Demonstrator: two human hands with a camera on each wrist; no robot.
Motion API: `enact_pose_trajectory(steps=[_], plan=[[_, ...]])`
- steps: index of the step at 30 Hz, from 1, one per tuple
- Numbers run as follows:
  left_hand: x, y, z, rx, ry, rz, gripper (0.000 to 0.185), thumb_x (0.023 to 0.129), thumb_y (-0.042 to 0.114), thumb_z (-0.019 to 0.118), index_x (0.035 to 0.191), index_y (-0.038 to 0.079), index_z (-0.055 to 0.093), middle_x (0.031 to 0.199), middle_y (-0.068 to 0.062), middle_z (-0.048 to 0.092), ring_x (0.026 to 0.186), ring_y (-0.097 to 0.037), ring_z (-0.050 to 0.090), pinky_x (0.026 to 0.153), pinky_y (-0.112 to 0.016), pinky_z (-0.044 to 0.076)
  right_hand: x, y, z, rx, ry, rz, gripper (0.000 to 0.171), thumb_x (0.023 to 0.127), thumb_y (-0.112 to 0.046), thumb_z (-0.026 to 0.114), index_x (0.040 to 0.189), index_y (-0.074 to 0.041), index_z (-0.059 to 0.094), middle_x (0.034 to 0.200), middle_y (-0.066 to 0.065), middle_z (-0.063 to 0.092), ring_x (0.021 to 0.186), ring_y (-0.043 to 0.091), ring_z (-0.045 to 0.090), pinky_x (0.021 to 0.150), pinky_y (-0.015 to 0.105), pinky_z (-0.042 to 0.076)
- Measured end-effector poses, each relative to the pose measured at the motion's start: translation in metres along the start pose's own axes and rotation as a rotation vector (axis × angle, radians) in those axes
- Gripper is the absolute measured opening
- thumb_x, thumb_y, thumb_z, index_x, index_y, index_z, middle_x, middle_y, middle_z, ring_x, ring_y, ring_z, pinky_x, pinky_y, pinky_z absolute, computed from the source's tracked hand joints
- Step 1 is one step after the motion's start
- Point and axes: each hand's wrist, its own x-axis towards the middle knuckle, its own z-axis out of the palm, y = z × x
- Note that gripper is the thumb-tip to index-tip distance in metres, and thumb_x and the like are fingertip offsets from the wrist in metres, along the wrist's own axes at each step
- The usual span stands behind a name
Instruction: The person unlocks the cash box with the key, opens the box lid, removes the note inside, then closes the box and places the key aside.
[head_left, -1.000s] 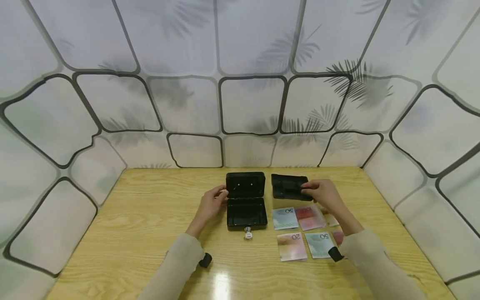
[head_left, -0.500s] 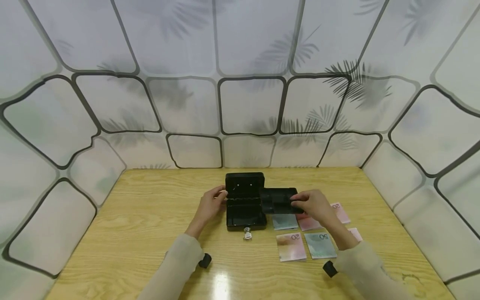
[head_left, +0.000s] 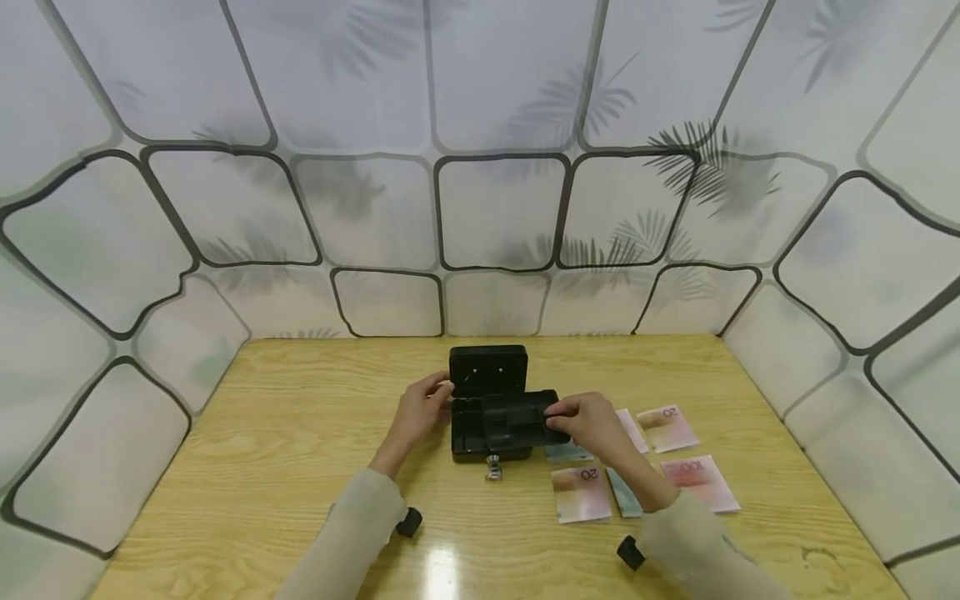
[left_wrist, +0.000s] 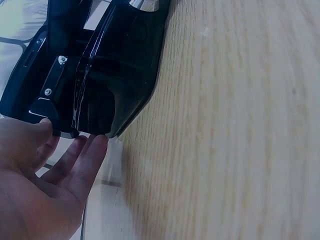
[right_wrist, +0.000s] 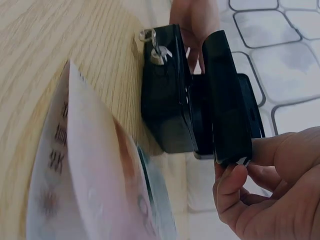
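Note:
A small black cash box [head_left: 468, 456] stands on the wooden table with its lid [head_left: 487, 365] raised. In its front lock sits a silver key [head_left: 493, 468]. My right hand [head_left: 596, 427] pinches the right end of a black compartment tray [head_left: 517, 417] between thumb and fingers. That tray is tilted and overlaps the right part of the box's opening. In the right wrist view the tray [right_wrist: 227, 100] stands out above the box's rim. Fairly straight fingers of my left hand [left_wrist: 50, 185] touch the left side of the box near the hinge, with the thumb at the lid's edge.
Several folded banknotes lie in two rows right of the box, among them a pink 20 note [head_left: 581, 496], another 20 note [head_left: 669, 427] and a red 100 note [head_left: 699, 482]. My right forearm hides part of them. A patterned curtain [head_left: 495, 217] surrounds the table [head_left: 315, 433].
My right hand has carried the tray left and toward me, from beside the raised lid to over the box's opening. More banknotes at the right now show. My left hand stays at the box.

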Motion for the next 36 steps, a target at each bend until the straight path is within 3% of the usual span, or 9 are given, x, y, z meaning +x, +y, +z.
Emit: enact_pose_trajectory(steps=[4, 15, 36], plan=[[-0.001, 0.001, 0.000, -0.005, 0.000, -0.003, 0.036, 0.106, 0.013, 0.060, 0.139, -0.002, 0.062, 0.121, -0.025, 0.070, 0.098, -0.034, 0.073, 0.076, -0.040, 0.064, 0.003, -0.006, 0.011, 0.005, 0.022, 0.001, 0.011, 0.093, -0.006, 0.076, 0.103, -0.004, 0.081, 0.083, 0.003, 0.074, 0.049, 0.012, 0.052, 0.046, 0.025, 0.044], [0.000, 0.000, 0.000, -0.031, -0.006, -0.017, 0.036, 0.106, 0.012, 0.059, 0.139, -0.002, 0.061, 0.122, -0.026, 0.069, 0.095, -0.032, 0.074, 0.074, -0.039, 0.064, 0.012, -0.017, 0.037, -0.078, 0.080, -0.082, 0.005, 0.088, 0.000, 0.079, 0.091, -0.003, 0.082, 0.093, 0.008, 0.077, 0.079, 0.013, 0.065, 0.066, 0.027, 0.055], [-0.002, 0.003, 0.000, -0.029, -0.010, -0.024, 0.038, 0.107, 0.013, 0.058, 0.142, -0.002, 0.059, 0.125, -0.026, 0.068, 0.098, -0.034, 0.073, 0.076, -0.040, 0.064, 0.019, -0.025, 0.053, -0.178, 0.095, -0.121, 0.003, 0.090, -0.002, 0.078, 0.091, -0.002, 0.081, 0.091, 0.008, 0.077, 0.081, 0.019, 0.069, 0.067, 0.034, 0.057]])
